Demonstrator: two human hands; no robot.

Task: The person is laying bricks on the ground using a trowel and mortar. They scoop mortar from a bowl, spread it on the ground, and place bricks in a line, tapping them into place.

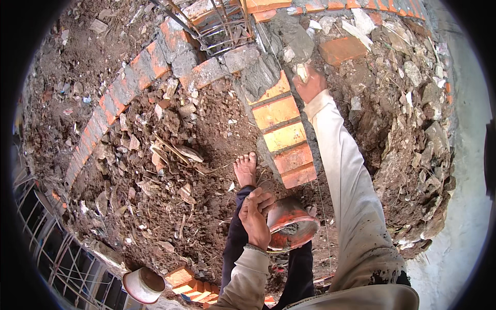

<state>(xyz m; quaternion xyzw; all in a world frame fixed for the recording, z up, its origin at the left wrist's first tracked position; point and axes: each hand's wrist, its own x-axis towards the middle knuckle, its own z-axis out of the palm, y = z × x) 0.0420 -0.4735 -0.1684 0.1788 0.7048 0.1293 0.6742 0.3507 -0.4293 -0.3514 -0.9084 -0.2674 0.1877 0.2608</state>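
My right hand (310, 83) is closed around the pale handle of a trowel (298, 44), beside the far end of a low brick course. The trowel's blade looks coated in grey mortar. Wet mortar (260, 77) covers that end of the course, and several orange bricks (276, 113) run from there toward me with grey joints between them. My left hand (256, 219) is raised with its fingers curled; anything inside them is hidden. Just right of it, a reddish bucket (293, 227) smeared with mortar and holding some grey material sits near my feet.
A string line (323, 217) runs along the course's right side. Upright steel rebar (227, 26) stands at the far corner. A loose brick (342, 50) lies right of the trowel. Rubble and soil (170, 124) lie leftward; a white bucket (143, 285) and stacked bricks (191, 284) are lower left.
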